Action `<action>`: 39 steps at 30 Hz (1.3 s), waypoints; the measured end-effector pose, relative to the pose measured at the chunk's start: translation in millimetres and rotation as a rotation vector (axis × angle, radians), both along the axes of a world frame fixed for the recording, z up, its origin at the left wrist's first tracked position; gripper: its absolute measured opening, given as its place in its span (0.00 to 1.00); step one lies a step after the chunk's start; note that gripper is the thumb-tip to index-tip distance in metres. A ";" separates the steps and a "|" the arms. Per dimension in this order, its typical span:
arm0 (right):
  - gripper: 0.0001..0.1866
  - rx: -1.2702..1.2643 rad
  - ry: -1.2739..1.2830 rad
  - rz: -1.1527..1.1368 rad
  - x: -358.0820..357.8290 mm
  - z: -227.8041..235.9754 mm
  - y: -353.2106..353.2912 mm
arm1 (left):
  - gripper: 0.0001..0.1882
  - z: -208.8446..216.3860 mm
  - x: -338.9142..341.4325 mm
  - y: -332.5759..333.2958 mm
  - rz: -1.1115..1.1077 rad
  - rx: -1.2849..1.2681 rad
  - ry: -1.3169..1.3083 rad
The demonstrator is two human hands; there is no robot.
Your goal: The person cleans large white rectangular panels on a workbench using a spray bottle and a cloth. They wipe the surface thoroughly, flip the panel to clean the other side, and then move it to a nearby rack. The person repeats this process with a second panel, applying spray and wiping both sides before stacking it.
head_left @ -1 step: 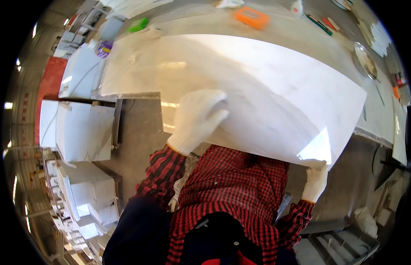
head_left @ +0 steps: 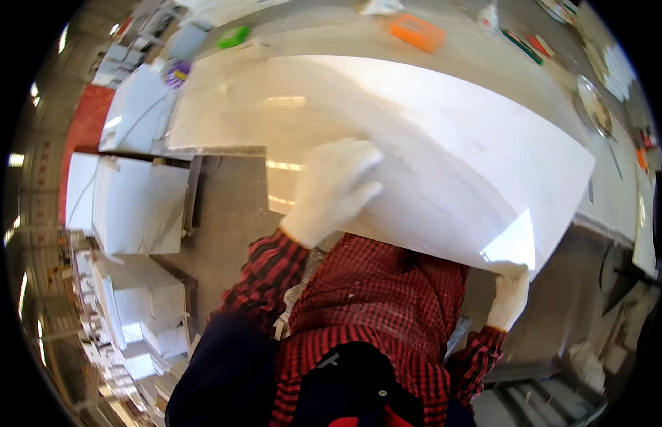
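Observation:
A large white, glossy slab (head_left: 445, 135) with grey marble-like veining lies across the near edge of a worktable, its near part sticking out toward my body. My left hand (head_left: 334, 188), in a white knitted glove, is over the left part of its polished face. Its thumb stands apart from the fingers, with nothing visible between them; motion softens the fingertips. At the slab's near right corner my right hand (head_left: 510, 295), also gloved, grips the edge. The fingers under that edge are hidden. Light reflects brightly off the right half of the slab.
On the worktable (head_left: 217, 121) are a green block (head_left: 233, 36), an orange box-like item (head_left: 417, 33), a white bottle (head_left: 489, 16) and a round metal dish (head_left: 594, 107). Pale slabs (head_left: 139, 206) stand stacked at the left. A dark slatted frame (head_left: 544, 398) lies low at the right.
My left hand has slid slightly to the right across the slab's face. The whole view has shifted a little. My right hand keeps its grip on the corner.

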State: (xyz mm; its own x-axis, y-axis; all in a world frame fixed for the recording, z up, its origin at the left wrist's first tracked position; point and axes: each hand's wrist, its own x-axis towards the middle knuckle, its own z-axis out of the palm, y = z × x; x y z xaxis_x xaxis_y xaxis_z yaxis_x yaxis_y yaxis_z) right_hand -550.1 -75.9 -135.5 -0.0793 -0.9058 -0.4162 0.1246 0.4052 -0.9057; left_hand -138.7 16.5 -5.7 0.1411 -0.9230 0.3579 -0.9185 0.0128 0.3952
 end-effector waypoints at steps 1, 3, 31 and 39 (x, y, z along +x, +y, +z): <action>0.28 -0.003 -0.006 0.012 1.9 -2.6 -0.8 | 0.24 1.0 -2.9 -5.1 -0.043 -0.036 -0.026; 0.30 0.026 -0.098 -0.040 5.1 -2.2 -2.0 | 0.25 -3.2 -5.8 -16.6 -0.106 -0.061 -0.074; 0.27 -0.265 0.329 0.157 -10.9 1.9 -74.1 | 0.24 -27.6 191.5 -40.4 0.554 -0.481 1.284; 0.21 -0.091 -0.317 -0.139 25.2 22.5 -88.9 | 0.23 6.7 202.2 -32.4 0.588 -0.521 1.391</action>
